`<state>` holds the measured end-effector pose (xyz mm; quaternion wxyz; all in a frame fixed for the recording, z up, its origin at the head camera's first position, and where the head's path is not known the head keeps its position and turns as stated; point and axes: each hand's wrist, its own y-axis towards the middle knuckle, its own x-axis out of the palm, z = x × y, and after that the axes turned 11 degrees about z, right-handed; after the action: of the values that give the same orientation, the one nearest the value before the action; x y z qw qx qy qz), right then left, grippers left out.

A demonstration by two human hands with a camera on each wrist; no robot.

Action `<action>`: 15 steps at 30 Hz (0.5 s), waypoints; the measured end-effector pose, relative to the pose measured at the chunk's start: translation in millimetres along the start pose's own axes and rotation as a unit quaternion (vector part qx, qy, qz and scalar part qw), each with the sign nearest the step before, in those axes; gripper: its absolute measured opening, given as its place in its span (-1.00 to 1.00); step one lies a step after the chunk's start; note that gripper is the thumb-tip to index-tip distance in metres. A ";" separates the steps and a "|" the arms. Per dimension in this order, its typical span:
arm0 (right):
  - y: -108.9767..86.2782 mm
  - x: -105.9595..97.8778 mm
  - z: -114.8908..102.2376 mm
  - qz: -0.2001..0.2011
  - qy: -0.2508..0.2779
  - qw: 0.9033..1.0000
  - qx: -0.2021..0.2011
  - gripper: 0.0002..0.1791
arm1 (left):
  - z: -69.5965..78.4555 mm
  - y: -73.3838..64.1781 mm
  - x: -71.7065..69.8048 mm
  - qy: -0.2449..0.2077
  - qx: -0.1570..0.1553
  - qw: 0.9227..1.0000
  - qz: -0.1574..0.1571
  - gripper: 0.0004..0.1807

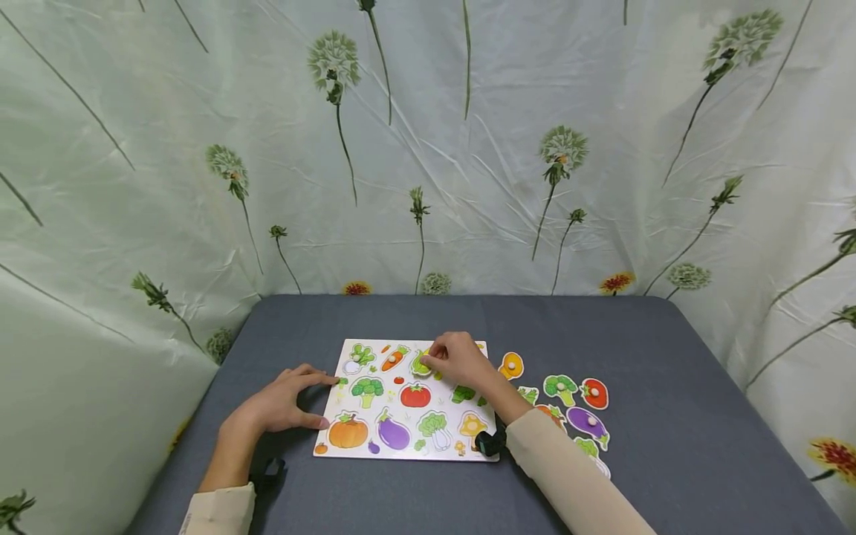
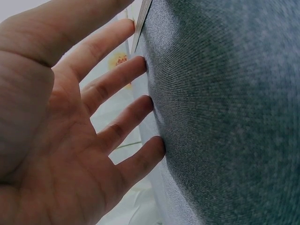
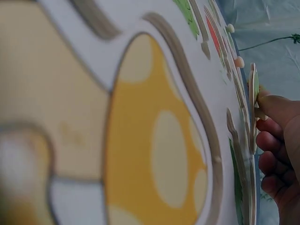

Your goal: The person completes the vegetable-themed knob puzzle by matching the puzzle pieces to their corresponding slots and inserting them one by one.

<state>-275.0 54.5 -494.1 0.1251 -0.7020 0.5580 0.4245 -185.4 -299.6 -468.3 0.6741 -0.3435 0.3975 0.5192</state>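
Note:
A white puzzle board [image 1: 339,401] printed with vegetables lies on the table. My right hand [image 1: 463,360] pinches a green puzzle piece [image 1: 419,365] by its knob, over the top middle of the board. In the right wrist view that piece [image 3: 253,89] stands edge-on, thumb and fingers at its knob and the other fingers curled. My left hand [image 1: 284,400] is spread at the board's left edge, thumb and forefinger touching it. Its other fingers [image 2: 133,115] reach down to the cloth in the left wrist view. A carrot piece [image 1: 394,359] with a knob sits in the board's top row.
Loose knobbed pieces lie right of the board: an orange one [image 1: 511,365], a broccoli [image 1: 560,388], a tomato [image 1: 594,394], an eggplant [image 1: 588,423] and others partly behind my right sleeve [image 1: 568,468]. Dark grey cloth [image 1: 669,446] covers the table; a flowered curtain [image 1: 468,186] hangs behind.

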 end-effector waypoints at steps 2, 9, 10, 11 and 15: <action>0.0 2.2 -0.9 0.001 -0.002 1.000 -0.002 -0.80 | -0.1 -0.1 0.4 0.000 0.000 1.000 0.001 -0.12; 0.1 7.7 -3.7 0.009 -0.024 1.000 0.006 -0.78 | -0.4 -0.1 0.0 -0.001 -0.001 1.000 -0.001 -0.11; 0.1 8.0 -4.3 0.011 -0.028 1.000 0.009 -0.78 | -0.3 0.1 0.0 0.000 -0.001 1.000 -0.001 -0.11; 0.1 8.2 -4.9 0.012 -0.030 0.999 0.012 -0.77 | -0.3 0.2 0.0 0.000 -0.002 1.000 -0.001 -0.11; -0.3 10.0 -6.7 0.021 -0.047 0.998 0.019 -0.76 | 0.1 0.6 0.1 0.001 -0.006 1.000 -0.003 -0.10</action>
<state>-271.5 43.4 -497.5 0.1558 -0.6670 0.5736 0.4492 -186.0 -299.3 -468.4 0.6734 -0.3492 0.3935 0.5193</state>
